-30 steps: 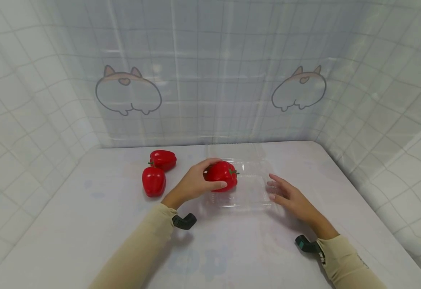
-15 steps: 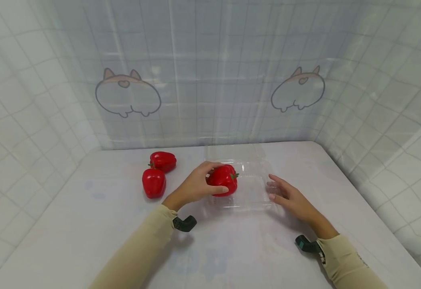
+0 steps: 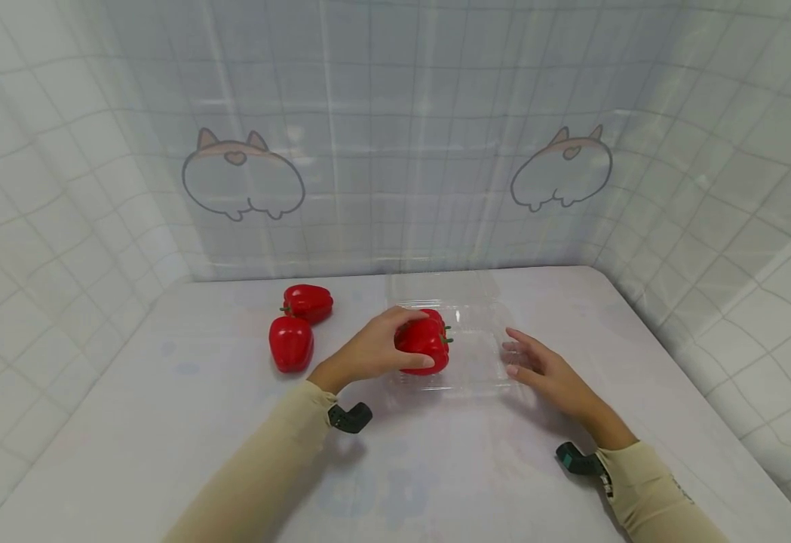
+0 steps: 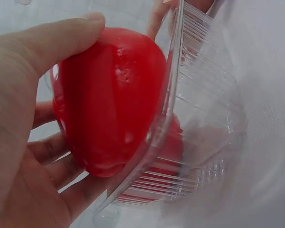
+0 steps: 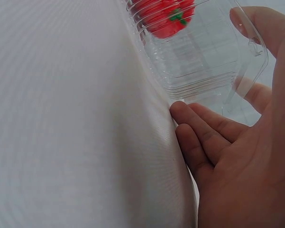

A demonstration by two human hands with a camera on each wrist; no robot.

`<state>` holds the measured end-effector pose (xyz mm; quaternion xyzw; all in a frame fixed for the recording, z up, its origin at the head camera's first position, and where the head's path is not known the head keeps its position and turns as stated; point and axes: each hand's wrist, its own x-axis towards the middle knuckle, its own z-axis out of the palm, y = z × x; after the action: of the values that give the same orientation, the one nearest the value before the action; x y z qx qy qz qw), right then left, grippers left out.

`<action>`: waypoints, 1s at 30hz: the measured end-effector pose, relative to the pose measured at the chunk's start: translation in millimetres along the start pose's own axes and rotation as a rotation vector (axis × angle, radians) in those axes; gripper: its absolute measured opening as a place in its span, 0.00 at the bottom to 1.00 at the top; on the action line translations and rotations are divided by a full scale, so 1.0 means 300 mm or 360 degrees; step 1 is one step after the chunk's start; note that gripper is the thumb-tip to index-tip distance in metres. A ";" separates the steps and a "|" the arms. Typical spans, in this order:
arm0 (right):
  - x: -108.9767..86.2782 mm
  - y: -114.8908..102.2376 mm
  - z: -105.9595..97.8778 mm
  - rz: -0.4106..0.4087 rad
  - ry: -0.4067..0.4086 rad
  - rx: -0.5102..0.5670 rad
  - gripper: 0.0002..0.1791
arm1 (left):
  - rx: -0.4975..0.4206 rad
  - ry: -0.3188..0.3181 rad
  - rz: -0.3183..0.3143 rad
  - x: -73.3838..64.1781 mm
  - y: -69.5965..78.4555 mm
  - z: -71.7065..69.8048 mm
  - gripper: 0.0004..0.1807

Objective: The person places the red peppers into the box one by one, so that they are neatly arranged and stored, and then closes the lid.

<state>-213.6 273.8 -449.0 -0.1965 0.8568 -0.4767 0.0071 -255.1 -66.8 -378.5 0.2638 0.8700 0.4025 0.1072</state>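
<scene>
The left hand (image 3: 373, 344) grips a red bell pepper (image 4: 111, 97) at the left rim of the clear plastic container (image 3: 479, 358), the right hand (image 3: 553, 378) loosely spread beside its right wall, so an off-centre release could tip that seemingly light container.

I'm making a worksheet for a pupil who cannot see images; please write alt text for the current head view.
A person's left hand holds a red pepper over the left part of a clear plastic box, with the right hand at its right side. Two more red peppers lie to the left on a white table.
</scene>
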 end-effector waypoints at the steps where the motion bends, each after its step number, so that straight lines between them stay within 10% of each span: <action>1: 0.000 0.001 0.000 0.0002 -0.0001 -0.0001 0.37 | 0.0015 -0.0012 0.0000 0.001 -0.002 0.002 0.42; 30: 0.004 0.009 0.006 0.0013 0.0018 0.0002 0.37 | 0.0329 -0.0006 0.0043 0.002 0.011 0.035 0.43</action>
<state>-215.2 273.2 -452.0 -0.1902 0.8573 -0.4785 0.0044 -250.2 -58.1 -382.7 0.2859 0.9030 0.3115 0.0758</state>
